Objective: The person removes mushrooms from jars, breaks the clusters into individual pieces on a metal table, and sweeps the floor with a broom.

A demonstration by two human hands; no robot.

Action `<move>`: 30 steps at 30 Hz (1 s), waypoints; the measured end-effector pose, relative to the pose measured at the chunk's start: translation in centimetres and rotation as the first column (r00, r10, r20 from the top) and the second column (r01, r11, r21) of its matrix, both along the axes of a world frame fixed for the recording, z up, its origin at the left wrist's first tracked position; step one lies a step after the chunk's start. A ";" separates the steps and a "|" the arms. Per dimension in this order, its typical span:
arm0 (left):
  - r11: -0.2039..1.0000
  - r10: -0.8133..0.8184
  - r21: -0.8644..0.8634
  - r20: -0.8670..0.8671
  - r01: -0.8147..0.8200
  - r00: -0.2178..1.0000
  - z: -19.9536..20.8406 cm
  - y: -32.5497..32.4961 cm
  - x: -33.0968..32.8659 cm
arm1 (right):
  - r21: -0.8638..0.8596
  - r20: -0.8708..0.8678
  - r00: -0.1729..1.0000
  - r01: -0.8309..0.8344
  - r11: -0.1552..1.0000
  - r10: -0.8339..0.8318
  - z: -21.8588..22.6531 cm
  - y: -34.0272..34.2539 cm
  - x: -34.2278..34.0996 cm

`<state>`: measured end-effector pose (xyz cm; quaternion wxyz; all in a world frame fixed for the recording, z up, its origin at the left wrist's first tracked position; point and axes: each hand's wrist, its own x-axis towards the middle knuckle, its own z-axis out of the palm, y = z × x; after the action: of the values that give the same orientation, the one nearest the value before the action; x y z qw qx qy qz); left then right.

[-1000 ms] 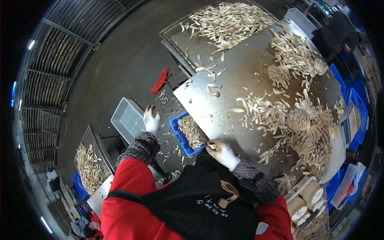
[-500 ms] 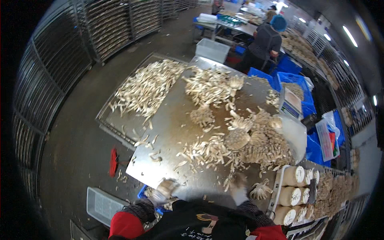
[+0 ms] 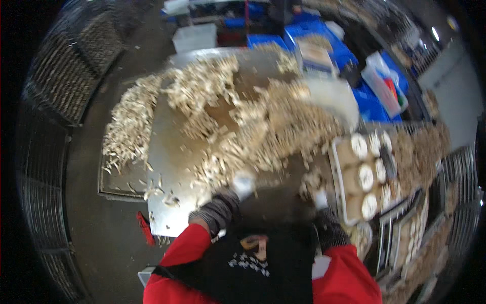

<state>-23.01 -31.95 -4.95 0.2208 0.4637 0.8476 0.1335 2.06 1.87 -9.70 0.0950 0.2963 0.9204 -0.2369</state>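
Head view — heaped mushrooms (image 3: pixel 296 121), bottle tray (image 3: pixel 338 187) alongside, blue crates (image 3: pixel 346 54) beyond

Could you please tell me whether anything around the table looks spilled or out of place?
Possibly: a few pale bits lie on the floor by the near-left corner of the table, beside a red object. They look spilled, though blur hides detail.

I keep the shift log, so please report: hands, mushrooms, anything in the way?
Left hand at near edge of mushroom pile, grip blurred. Right hand at separate mushroom clump, grip unclear. White-rimmed crate close on its right.
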 end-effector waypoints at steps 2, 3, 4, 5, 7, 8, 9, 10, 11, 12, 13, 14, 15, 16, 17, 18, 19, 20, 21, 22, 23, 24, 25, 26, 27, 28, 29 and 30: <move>0.997 0.073 0.013 -0.337 -0.073 0.939 1.6 0.5 -0.7 | -0.379 -0.434 0.817 0.216 0.900 -0.379 -1.6 -2.5 -2.4; 0.971 0.190 0.225 -0.527 -0.079 0.828 1.2 0.6 -0.5 | -0.643 -0.493 0.674 0.144 0.752 -0.550 -2.8 -3.1 -3.8; 0.979 0.166 0.164 -0.280 -0.124 0.945 0.1 -0.5 0.4 | -0.513 -0.447 0.812 0.110 0.851 -0.375 -0.7 -6.5 -6.1; 0.976 0.198 0.088 -0.002 -0.197 0.980 -0.2 -2.9 1.8 | -0.389 -0.359 0.921 0.000 0.921 -0.152 2.5 -11.0 -8.8; 0.945 0.204 0.212 0.214 -0.250 0.955 2.0 -0.9 4.1 | -0.260 -0.318 0.947 -0.048 0.965 -0.039 2.9 -12.8 -9.8; 0.836 0.244 0.298 0.551 -0.461 0.798 0.0 -1.2 4.6 | -0.437 -0.318 0.947 -0.198 0.877 0.056 4.4 -14.8 -11.4; 0.692 0.156 0.314 0.814 -0.649 0.560 -1.4 -0.8 4.9 | -0.388 -0.316 0.929 -0.313 0.867 0.194 5.1 -15.7 -12.0; 0.619 0.175 0.230 0.891 -0.751 0.418 -1.7 -1.3 4.5 | -0.407 -0.345 0.907 -0.375 0.833 0.240 6.3 -17.2 -12.8; 0.365 0.014 0.175 0.981 -0.915 0.193 -9.9 -4.8 4.6 | -0.441 -0.397 0.858 -0.491 0.752 0.327 8.9 -20.9 -14.7; 0.307 0.032 0.108 0.992 -0.946 0.124 -6.6 -2.2 4.6 | -0.441 -0.444 0.832 -0.526 0.727 0.333 8.6 -19.6 -14.3; 0.247 0.049 0.039 0.997 -0.968 0.052 -2.7 0.3 4.6 | -0.364 -0.474 0.817 -0.521 0.772 0.328 8.2 -18.7 -13.8; 0.167 -0.148 0.101 0.986 -0.981 0.077 -5.6 -2.7 4.6 | -0.372 -0.478 0.792 -0.574 0.729 0.380 10.0 -21.2 -15.0; 0.381 0.383 0.548 0.640 -0.745 0.666 -13.7 -8.4 3.6 | -0.391 -0.495 0.744 -0.651 0.650 0.448 12.5 -24.9 -16.6; 0.470 0.393 0.458 0.657 -0.755 0.643 -11.4 -6.1 3.6 | -0.371 -0.477 0.770 -0.614 0.696 0.425 12.0 -23.2 -16.3; 0.548 0.425 0.355 0.661 -0.757 0.618 -6.1 -5.0 4.0 | -0.348 -0.512 0.784 -0.563 0.749 0.351 11.2 -22.2 -15.8; 0.352 0.435 0.281 0.796 -0.893 0.422 -2.4 -4.7 4.2 | -0.343 -0.560 0.772 -0.546 0.764 0.301 11.1 -22.8 -15.9; 0.331 0.453 0.280 0.790 -0.901 0.412 -2.3 -5.9 4.3 | -0.349 -0.564 0.763 -0.567 0.747 0.316 11.0 -23.7 -16.1; 0.387 0.542 0.309 0.686 -0.869 0.485 -2.8 -7.0 4.4 | -0.427 -0.540 0.815 -0.479 0.767 0.209 10.4 -24.2 -16.4; 0.453 0.607 0.326 0.569 -0.830 0.555 -3.1 -7.7 4.5 | -0.498 -0.504 0.859 -0.378 0.780 0.094 9.3 -24.2 -16.5; 0.455 0.602 0.331 0.569 -0.826 0.560 -2.7 -7.8 4.2 | -0.487 -0.519 0.855 -0.300 0.820 0.005 7.0 -23.3 -16.4; 0.473 0.639 0.264 0.554 -0.840 0.534 -1.8 -7.0 3.6 | -0.597 -0.523 0.845 -0.271 0.755 -0.111 4.2 -21.3 -16.5; 0.452 0.710 0.168 0.527 -0.876 0.467 -1.8 -8.1 3.7 | -0.491 -0.493 0.870 -0.263 0.830 -0.016 4.3 -21.2 -16.4; 0.421 0.773 0.073 0.492 -0.904 0.400 -1.8 -9.4 3.8 | -0.373 -0.450 0.890 -0.264 0.889 0.075 4.5 -21.2 -16.4; 0.768 0.635 0.043 0.078 -0.639 0.769 -1.1 -10.3 3.9 | -0.358 -0.452 0.889 -0.256 0.898 0.072 4.3 -20.7 -16.0; 0.755 0.644 0.005 0.184 -0.656 0.742 7.4 -8.6 4.2 | -0.345 -0.445 0.895 -0.211 0.915 0.039 4.0 -18.9 -15.1; 0.658 0.690 0.043 0.363 -0.751 0.626 9.5 -10.0 4.6 | -0.193 -0.457 0.885 -0.195 0.962 0.087 4.8 -19.7 -15.4; 0.543 0.691 0.060 0.534 -0.838 0.487 10.3 -11.4 4.8 | -0.034 -0.463 0.875 -0.176 0.984 0.140 5.7 -20.2 -15.8; 0.366 0.607 0.342 0.617 -0.865 0.501 3.7 -14.5 6.4 | 0.036 -0.551 0.787 -0.310 0.950 0.278 7.4 -21.7 -16.5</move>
<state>-16.63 -46.43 -1.24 0.1324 0.0291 0.8054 0.5770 -14.41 -19.85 -2.27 -0.1295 0.0661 0.9362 -0.3200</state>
